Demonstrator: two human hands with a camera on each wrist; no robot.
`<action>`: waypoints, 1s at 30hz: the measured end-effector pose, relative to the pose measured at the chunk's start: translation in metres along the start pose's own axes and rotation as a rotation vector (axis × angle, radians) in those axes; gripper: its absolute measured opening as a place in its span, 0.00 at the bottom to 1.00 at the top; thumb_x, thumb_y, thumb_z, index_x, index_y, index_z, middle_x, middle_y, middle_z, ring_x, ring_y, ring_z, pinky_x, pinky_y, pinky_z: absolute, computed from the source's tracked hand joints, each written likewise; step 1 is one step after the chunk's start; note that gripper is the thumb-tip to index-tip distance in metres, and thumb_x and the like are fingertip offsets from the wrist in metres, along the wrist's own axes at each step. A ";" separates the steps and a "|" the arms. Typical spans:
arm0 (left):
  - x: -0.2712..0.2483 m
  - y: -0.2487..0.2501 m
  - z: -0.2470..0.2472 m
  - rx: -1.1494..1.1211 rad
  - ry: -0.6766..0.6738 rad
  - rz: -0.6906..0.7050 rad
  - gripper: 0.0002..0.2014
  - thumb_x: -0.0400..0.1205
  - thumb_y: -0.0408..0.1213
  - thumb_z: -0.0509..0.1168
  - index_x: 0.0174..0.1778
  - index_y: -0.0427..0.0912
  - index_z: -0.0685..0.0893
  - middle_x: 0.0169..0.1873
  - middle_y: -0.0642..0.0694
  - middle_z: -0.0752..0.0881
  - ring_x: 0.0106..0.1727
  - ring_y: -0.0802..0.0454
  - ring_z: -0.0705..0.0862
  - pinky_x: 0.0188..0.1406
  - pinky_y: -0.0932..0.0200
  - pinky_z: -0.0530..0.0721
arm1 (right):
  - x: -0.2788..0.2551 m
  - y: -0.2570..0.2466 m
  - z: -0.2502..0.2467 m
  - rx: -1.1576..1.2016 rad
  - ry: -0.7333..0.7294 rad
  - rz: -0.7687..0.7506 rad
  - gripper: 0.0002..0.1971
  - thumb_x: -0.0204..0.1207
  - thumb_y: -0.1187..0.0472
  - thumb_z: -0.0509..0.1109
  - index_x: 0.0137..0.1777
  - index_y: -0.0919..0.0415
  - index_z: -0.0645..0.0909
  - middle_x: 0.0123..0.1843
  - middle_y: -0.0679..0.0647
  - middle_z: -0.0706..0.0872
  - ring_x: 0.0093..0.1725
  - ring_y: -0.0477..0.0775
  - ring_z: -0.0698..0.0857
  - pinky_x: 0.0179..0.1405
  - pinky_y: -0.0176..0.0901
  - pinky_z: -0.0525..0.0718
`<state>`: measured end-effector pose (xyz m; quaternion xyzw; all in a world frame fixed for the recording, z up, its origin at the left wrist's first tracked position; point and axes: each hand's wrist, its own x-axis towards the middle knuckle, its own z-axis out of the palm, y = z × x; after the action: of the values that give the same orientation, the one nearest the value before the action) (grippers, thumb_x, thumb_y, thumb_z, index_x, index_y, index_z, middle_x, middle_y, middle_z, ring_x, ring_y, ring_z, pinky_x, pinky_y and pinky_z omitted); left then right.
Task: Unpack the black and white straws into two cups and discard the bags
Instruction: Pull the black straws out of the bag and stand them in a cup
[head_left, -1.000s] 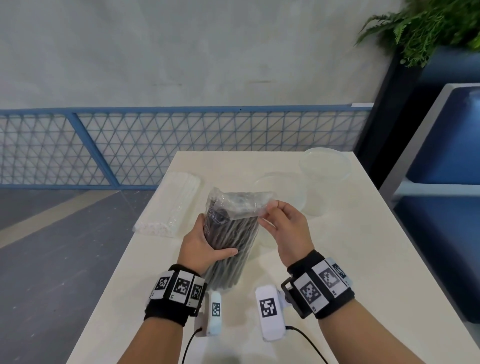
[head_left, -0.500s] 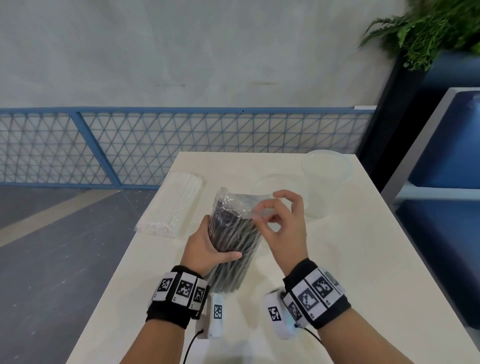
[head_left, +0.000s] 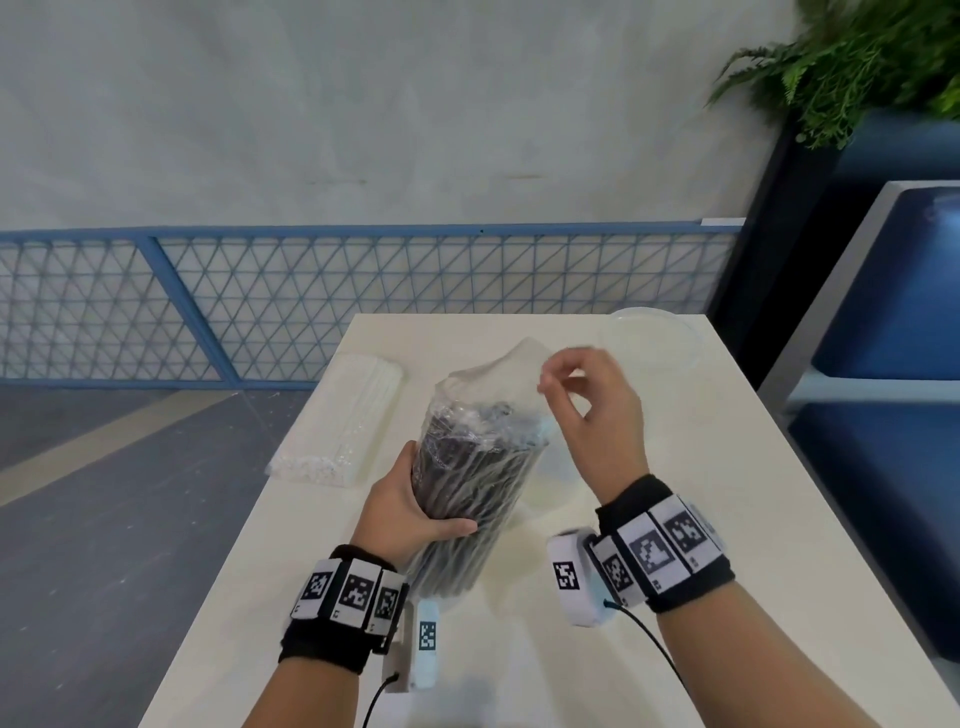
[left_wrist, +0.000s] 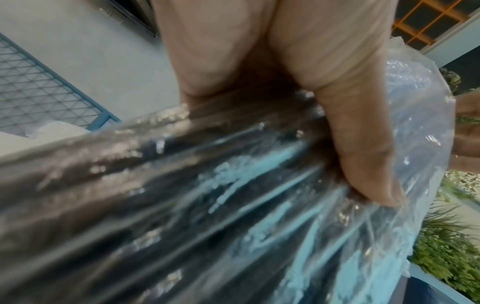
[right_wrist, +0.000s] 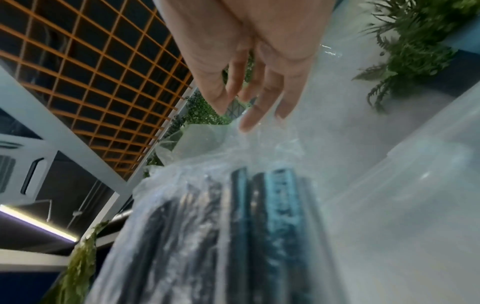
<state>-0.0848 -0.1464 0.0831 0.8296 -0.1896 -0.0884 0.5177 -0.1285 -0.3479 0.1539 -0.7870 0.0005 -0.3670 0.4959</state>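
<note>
— Cream table (head_left: 649, 519), railing behind; where was the bag of black straws (head_left: 467, 499)?
— Upright on it, left hand (head_left: 410, 514) wrapped round, right hand (head_left: 597, 415) pinching its plastic top.

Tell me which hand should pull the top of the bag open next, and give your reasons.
Right. The right hand is already at the bag's loose top flap, fingers pinched there. The left hand grips the bag of black straws around its middle, holding it upright on the table, so it is best kept steadying.
</note>
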 end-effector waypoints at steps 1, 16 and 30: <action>0.001 0.000 -0.002 0.010 0.005 0.005 0.38 0.54 0.39 0.85 0.54 0.61 0.70 0.49 0.64 0.83 0.47 0.80 0.80 0.43 0.86 0.75 | -0.002 0.004 -0.001 -0.085 -0.091 -0.025 0.05 0.78 0.65 0.66 0.46 0.54 0.81 0.47 0.49 0.84 0.43 0.44 0.84 0.51 0.42 0.83; 0.008 -0.003 -0.008 0.096 -0.019 0.029 0.39 0.52 0.40 0.85 0.57 0.53 0.73 0.47 0.62 0.83 0.49 0.67 0.82 0.48 0.71 0.77 | -0.002 -0.010 -0.003 -0.631 -0.673 -0.089 0.27 0.68 0.57 0.76 0.68 0.51 0.76 0.66 0.51 0.77 0.61 0.50 0.77 0.66 0.41 0.64; 0.011 -0.007 -0.001 0.062 -0.050 0.027 0.35 0.51 0.50 0.83 0.50 0.64 0.72 0.47 0.62 0.86 0.50 0.72 0.83 0.48 0.71 0.81 | -0.008 -0.005 0.010 -0.457 -0.618 0.064 0.13 0.70 0.61 0.74 0.52 0.58 0.75 0.37 0.45 0.70 0.33 0.46 0.71 0.31 0.28 0.66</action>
<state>-0.0723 -0.1474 0.0777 0.8401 -0.2164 -0.0961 0.4881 -0.1304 -0.3344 0.1511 -0.9503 -0.0426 -0.0871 0.2958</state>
